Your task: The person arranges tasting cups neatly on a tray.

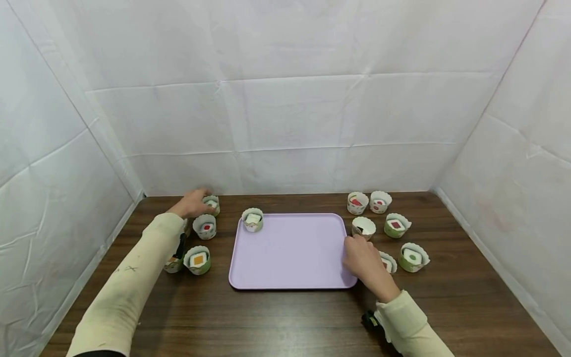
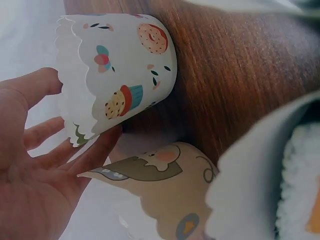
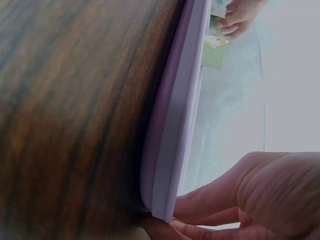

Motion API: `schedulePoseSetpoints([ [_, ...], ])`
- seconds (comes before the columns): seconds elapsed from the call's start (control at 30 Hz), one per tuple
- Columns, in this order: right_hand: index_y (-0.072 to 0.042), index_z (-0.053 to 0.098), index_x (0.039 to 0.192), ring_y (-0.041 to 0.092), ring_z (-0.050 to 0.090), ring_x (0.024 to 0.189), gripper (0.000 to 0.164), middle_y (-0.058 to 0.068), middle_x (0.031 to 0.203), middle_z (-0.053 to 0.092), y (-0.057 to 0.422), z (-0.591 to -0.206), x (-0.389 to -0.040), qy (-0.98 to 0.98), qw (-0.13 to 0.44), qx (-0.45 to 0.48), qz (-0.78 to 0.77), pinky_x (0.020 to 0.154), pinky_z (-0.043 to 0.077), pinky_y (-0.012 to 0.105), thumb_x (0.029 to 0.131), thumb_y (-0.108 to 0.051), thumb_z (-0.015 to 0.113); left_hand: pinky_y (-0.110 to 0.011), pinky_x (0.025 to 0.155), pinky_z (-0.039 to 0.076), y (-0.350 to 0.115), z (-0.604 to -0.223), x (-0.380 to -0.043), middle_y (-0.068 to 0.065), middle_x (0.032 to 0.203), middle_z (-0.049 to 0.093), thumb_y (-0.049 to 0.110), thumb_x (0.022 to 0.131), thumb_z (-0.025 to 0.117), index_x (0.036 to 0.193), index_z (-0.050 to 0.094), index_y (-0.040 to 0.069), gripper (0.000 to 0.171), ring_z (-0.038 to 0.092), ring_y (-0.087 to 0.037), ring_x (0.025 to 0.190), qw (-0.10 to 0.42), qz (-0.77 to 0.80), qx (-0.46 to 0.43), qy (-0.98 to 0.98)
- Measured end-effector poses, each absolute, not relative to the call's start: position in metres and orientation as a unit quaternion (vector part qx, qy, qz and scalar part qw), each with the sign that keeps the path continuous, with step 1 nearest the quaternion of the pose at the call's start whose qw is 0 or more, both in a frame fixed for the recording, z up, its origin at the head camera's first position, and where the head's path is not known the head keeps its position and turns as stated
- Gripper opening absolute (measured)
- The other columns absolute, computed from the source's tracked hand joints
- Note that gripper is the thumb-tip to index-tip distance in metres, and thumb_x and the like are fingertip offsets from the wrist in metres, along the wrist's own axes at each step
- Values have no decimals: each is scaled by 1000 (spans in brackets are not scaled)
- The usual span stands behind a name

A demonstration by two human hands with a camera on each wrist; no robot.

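Observation:
At the back left, my left hand [image 1: 196, 203] holds a green paper baking cup [image 1: 212, 207], with fingers on both sides of its rim. A white paper cup with cupcake and donut prints [image 2: 125, 70] largely hides that cup in the left wrist view; the fingers pass behind. My right hand [image 1: 368, 260] is at the right side of the lilac tray [image 1: 290, 253], its thumb and fingers [image 3: 210, 200] pinching the edge near the front corner. On the tray's back left corner stands a green paper cup [image 1: 253, 219] with a white piece inside.
Left of the tray are further cups, one with an orange-centred sushi piece [image 1: 198, 260]. Several cups stand right of the tray, including a white cup [image 1: 363, 228] just behind my right hand and a green cup [image 1: 413, 257]. White sheets [image 1: 290, 114] wall the table [image 1: 290, 322].

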State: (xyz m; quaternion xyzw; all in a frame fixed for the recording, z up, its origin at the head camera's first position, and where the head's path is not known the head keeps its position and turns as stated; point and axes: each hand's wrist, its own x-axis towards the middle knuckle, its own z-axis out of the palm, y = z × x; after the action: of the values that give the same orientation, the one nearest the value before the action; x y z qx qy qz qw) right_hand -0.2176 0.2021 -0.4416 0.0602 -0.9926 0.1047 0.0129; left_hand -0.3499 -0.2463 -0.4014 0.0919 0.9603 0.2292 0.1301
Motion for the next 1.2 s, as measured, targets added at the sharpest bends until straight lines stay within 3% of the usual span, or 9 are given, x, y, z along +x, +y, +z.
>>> schedulePoseSetpoints([
  [0.77,3,67,88,33,62,71,10,18,86,62,199,-441,-216,-993,8,58,107,58,56,50,88,0,57,-68,110,44,-262,-402,-339,-37,153,39,25,104,55,151,38,-8,60,41,-55,137,95,247,92,960],
  [1.2,4,67,88,39,65,75,10,19,87,62,200,-442,-217,-993,16,58,101,59,56,52,87,0,58,-67,113,43,-261,-399,-341,-34,149,47,30,100,59,149,41,-9,65,45,-53,137,27,248,118,961],
])
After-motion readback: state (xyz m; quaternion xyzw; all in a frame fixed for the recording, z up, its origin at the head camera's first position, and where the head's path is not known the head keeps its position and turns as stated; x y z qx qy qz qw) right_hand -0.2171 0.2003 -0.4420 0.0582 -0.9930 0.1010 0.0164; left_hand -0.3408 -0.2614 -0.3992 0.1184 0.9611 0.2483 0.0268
